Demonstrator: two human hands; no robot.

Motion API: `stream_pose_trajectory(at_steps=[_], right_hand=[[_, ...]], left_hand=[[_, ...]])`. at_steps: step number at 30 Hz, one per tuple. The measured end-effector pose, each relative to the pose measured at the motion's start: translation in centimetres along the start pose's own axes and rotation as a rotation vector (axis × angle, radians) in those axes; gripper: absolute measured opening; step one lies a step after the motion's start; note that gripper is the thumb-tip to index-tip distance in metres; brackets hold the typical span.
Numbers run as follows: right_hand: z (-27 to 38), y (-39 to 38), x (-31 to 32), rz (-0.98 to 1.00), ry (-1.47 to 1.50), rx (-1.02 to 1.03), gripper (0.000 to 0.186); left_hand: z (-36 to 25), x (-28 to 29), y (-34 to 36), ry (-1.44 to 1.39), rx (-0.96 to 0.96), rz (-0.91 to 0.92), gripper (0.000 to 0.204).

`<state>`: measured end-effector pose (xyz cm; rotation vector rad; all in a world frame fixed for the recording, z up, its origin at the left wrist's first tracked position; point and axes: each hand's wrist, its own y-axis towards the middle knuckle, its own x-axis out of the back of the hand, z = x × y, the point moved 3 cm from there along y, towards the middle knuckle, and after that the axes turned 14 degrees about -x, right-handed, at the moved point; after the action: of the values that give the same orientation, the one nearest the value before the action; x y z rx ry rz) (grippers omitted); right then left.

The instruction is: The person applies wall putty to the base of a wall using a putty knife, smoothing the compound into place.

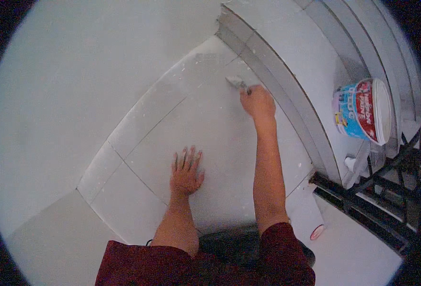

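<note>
My left hand [186,174] rests palm down on the light tiled floor [215,138], its fingers spread and nothing in them. Farther off and to the right, my right hand [259,104] is closed around the handle of a small putty knife [234,82]. Its flat blade points to the far left, low over or against the tile; whether it touches cannot be made out. Most of the handle is hidden in my fist. Small white specks dot the tiles, mostly along the skirting and near the step.
A pale wall [86,71] runs along the left. Stair steps [291,81] rise at the right, with a blue and red paint bucket [358,112], white-lidded, on them. A black metal railing [382,178] stands near right. A small red-rimmed round object [317,232] lies beside me.
</note>
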<state>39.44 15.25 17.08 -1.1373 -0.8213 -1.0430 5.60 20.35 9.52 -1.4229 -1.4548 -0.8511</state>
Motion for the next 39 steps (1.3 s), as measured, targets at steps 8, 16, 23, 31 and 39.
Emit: stream_pose_trajectory(at_steps=[8, 16, 23, 31, 39], right_hand=[[-3.4, -15.5, 1.0, 0.173, -0.019, 0.163, 0.038], [-4.7, -16.9, -3.4, 0.234, -0.029, -0.040, 0.039], [-1.0, -11.6, -1.3, 0.143, 0.028, 0.019, 0.039], [-1.8, -17.1, -1.3, 0.294, -0.100, -0.055, 0.037], [3.4, -7.8, -4.2, 0.222, -0.021, 0.155, 0.035]], left_hand=[[0.1, -0.1, -0.3, -0.002, 0.000, -0.001, 0.073], [0.3, -0.6, -0.5, -0.010, -0.003, -0.019, 0.074], [-0.3, 0.0, 0.1, -0.012, -0.014, -0.053, 0.073], [0.1, 0.1, -0.2, -0.030, -0.038, -0.027, 0.076], [0.0, 0.0, -0.2, 0.021, -0.027, -0.011, 0.077]])
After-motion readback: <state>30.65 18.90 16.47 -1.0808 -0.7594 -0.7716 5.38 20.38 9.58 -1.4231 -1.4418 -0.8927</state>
